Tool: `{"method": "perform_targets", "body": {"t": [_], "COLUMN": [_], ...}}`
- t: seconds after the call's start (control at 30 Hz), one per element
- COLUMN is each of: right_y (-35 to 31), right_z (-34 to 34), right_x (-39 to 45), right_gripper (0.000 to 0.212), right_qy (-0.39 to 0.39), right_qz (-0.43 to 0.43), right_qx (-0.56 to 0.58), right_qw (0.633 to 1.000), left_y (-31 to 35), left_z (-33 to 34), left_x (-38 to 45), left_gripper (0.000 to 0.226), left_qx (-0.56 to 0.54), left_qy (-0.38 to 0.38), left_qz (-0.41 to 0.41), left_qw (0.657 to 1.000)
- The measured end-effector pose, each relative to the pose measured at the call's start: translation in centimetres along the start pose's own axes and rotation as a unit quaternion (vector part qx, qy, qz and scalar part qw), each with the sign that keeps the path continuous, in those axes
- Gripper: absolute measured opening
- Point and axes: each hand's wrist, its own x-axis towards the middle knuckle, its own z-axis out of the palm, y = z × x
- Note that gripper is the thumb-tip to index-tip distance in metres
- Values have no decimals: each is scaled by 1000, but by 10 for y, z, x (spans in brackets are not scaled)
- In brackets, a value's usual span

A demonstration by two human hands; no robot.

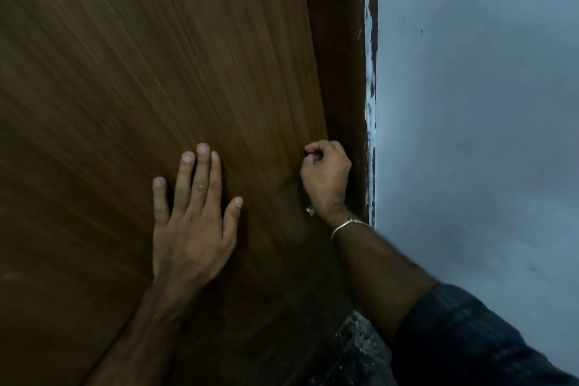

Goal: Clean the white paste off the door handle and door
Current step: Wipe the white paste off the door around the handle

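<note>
Left hand [192, 222] flat on door [156, 56]; no writing.

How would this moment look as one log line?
left hand: flat on door | right hand: fisted at door edge, contents hidden | handle: not seen

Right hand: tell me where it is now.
In the head view, the right hand is curled at the wooden door's right edge, beside the dark frame, right of the flat left hand.
</note>
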Motion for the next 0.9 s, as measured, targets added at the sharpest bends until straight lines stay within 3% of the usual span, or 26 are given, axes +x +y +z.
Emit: {"method": "perform_targets", "body": {"t": [0.07,0.2,0.3,0.4,0.53,0.63,0.73,0.9], "right_y": [9,23,18,7,-12,-7,3,4], "right_z": [-5,-2,3,2,-10,-29,-44,-48], "right_x": [4,1,3,7,23,26,28,34], "right_gripper": [19,22,24,23,24,22,21,16], "right_qy": [21,33,54,69,34,-1,52,76], "right_qz": [-3,143,204,230,240,191,75,-73], "right_qx": [7,74,125,176,296,262,148,29], "right_qw": [1000,986,969,955,924,946,985,994], "left_y": [0,1,0,1,2,0,-1,-2], "left_z": [0,2,4,8,12,14,15,18], "left_x": [1,1,0,1,1,1,2,0], "left_gripper": [72,74,74,75,77,76,75,77], "left_qx": [-6,8,12,17,21,25,34,42], "left_qy": [-4,2,4,13,29,38,51,56], "left_qz": [-1,-4,-2,-8,-4,1,3,2], "left_qw": [1000,1000,1000,1000,999,999,998,998]}}
